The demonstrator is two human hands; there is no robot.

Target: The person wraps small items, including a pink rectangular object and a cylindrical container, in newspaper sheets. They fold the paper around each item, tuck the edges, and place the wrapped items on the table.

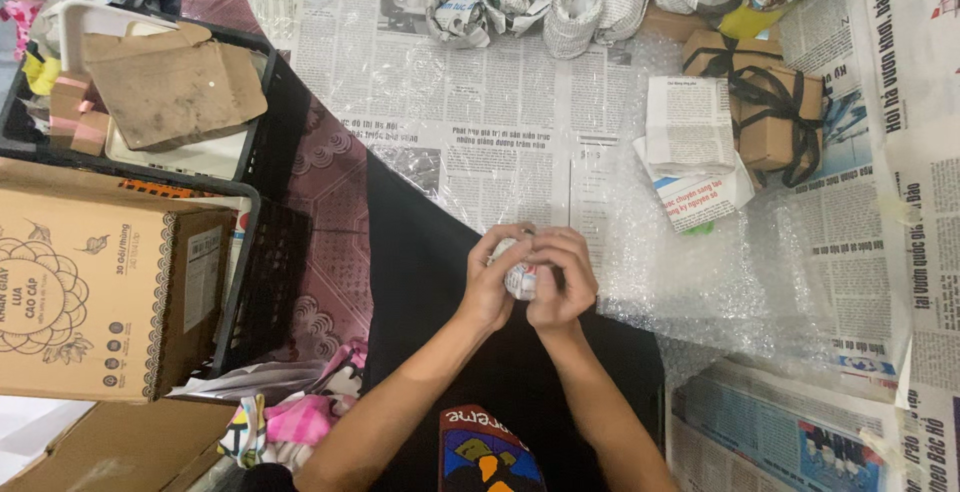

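While both hands met at table's edge, the left hand (493,282) and right hand (561,277) were curled shut round a small bundle (520,277) wrapped in newsprint, fingers closed over it so only a strip of printed paper showed betw. them. The bundle sat low in the centre of view, just above the person's lap, at the near edge of the table (500,152); what was inside it couldn't be told.

The table was covered w/ spread newspaper (480,122). Bubble wrap (720,282) lay just right of the hands, reaching towards the far side. Beyond it, a folded paper sheet (690,127) rested on another printed sheet, & next to that stood two brown boxes (765,102) tied w/ black ribbon, touching each other. Along the far edge sat a row of wrapped parcels (575,2), crumpled newsprint round each, packed close together.

To the left, well apart from the hands, a black crate (262,212) held torn cardboard (170,87) & odd scraps. A printed carton (100,292) stood against the crate's near side. Pink-patterned cloth (300,417) lay below it, beside the left forearm. More newspaper was stacked at lower right.
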